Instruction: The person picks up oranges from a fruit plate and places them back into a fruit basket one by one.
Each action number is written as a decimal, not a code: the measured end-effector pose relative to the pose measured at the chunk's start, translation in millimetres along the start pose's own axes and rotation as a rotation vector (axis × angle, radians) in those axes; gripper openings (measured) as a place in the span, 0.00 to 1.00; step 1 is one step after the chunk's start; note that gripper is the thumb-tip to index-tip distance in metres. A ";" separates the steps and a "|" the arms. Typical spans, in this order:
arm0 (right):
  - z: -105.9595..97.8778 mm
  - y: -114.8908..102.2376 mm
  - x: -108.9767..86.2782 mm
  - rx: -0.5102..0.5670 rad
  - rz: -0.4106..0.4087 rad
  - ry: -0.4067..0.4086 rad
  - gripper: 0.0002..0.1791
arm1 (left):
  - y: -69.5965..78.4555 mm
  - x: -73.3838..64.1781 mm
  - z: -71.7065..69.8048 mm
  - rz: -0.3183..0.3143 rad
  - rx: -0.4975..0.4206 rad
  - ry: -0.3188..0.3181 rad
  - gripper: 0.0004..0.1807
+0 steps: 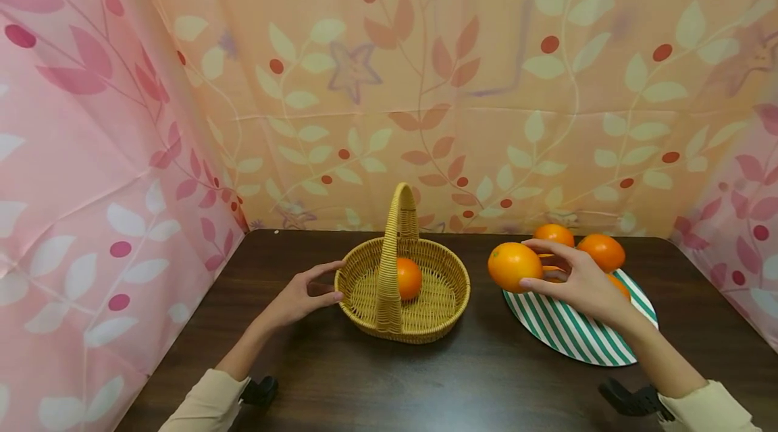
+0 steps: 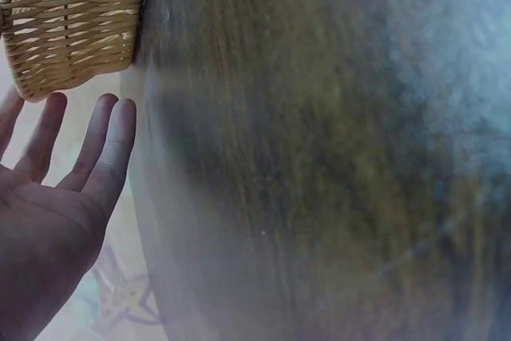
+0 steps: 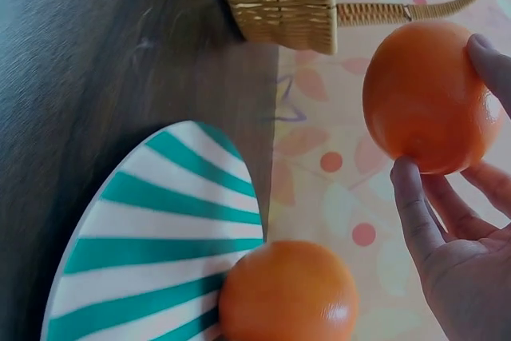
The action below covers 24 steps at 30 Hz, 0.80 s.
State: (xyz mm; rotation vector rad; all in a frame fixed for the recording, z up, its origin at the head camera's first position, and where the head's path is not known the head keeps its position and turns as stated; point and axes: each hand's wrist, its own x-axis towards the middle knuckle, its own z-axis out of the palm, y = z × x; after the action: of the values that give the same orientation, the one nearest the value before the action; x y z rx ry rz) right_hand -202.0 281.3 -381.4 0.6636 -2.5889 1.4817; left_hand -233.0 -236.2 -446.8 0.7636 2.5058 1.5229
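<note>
In the head view, my right hand (image 1: 588,289) holds an orange (image 1: 513,268) between thumb and fingers, raised above the left edge of a green-and-white striped plate (image 1: 583,341). The right wrist view also shows this orange (image 3: 427,97) pinched at the fingertips. A wicker basket (image 1: 450,314) with a tall handle stands left of the plate, and one orange (image 1: 410,279) lies inside it, partly behind the handle. At the basket's left rim, my left hand (image 1: 299,298) rests its fingertips with the fingers spread and fairly straight; in the left wrist view they meet the basket's side (image 2: 76,33).
Several more oranges (image 1: 600,253) sit on the plate, some partly hidden by my right hand. Everything stands on a dark wooden table (image 1: 389,385). Patterned cloth (image 1: 340,115) hangs behind the table and along both sides.
</note>
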 end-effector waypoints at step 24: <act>46.3 -7.4 37.7 0.137 -0.061 -0.086 0.31 | -0.8 1.2 -0.1 0.009 -0.001 -0.005 0.34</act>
State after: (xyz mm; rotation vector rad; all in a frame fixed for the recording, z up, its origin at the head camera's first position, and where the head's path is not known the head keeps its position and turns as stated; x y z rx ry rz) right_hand -226.6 226.9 -389.2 0.8324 -2.5197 1.6586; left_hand -234.4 -236.0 -447.2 0.7782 2.5016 1.5229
